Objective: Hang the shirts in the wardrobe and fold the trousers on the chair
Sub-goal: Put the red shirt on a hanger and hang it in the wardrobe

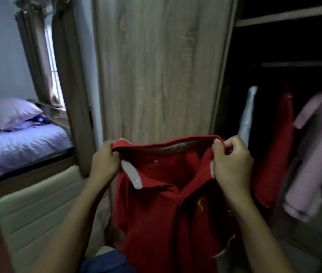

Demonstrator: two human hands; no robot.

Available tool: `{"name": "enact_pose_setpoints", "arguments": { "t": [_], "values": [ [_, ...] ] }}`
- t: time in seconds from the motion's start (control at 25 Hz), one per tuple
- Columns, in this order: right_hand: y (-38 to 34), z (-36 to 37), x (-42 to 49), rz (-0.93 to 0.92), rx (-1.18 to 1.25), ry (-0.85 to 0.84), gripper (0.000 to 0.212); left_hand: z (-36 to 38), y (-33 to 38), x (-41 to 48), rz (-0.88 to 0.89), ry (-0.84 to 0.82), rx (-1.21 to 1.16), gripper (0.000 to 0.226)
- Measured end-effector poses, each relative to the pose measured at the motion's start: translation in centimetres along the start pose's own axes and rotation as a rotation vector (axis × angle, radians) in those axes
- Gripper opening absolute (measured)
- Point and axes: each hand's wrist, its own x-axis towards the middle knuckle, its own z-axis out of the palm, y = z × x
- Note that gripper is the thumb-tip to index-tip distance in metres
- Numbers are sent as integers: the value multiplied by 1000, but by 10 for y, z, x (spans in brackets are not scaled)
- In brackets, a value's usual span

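2 hands [105,160] [233,160] stretch the red knit polo shirt's [162,217] collar.

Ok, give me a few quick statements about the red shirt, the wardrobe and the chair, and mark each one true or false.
1. Both hands, left hand and right hand, grip the red polo shirt at its collar. True.
2. The wardrobe holds no clothes. False: a white garment, a red garment and a pink shirt hang inside.
3. The chair is black. False: it is cream.
4. A bed with a pillow stands at the left. True.
5. The red polo shirt already hangs on the rail. False: it is held in front of the wardrobe door.
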Motion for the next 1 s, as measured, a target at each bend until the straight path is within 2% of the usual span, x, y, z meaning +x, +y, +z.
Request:
{"name": "enact_pose_setpoints", "arguments": {
  "t": [0.08,0.16,0.2,0.36,0.48,0.52,0.6,0.68,0.72,0.76,0.88,1.0],
  "values": [
    [10,-27,18,66,15,18,18,28,40,5,14,-53,-175,14],
    [24,-58,39,130,39,34,6,59,88,6,68,-123,-252,12],
    [29,-71,48,147,35,20,7,73,108,4,91,-144,-262,11],
    [53,-132,81,102,-105,-138,16,120,183,-14,202,-165,-82,12],
    [73,-170,101,183,-162,-282,7,144,228,-19,323,-210,-11,16],
    [77,-181,106,200,-126,-260,23,151,239,-20,339,-226,-17,14],
    [80,-202,123,147,-98,-20,47,164,261,-24,364,-238,-40,11],
    [78,-213,147,72,-145,284,34,174,276,-29,383,-239,-45,16],
    [78,-216,164,89,-175,375,31,179,280,-31,389,-244,-48,17],
    [82,-215,184,147,-194,394,38,185,284,-32,389,-247,-51,17],
    [96,-204,233,477,-207,312,65,197,288,-37,379,-251,-49,14],
    [107,-204,256,682,-158,210,66,207,290,-37,384,-263,-44,8]
  ]
}}
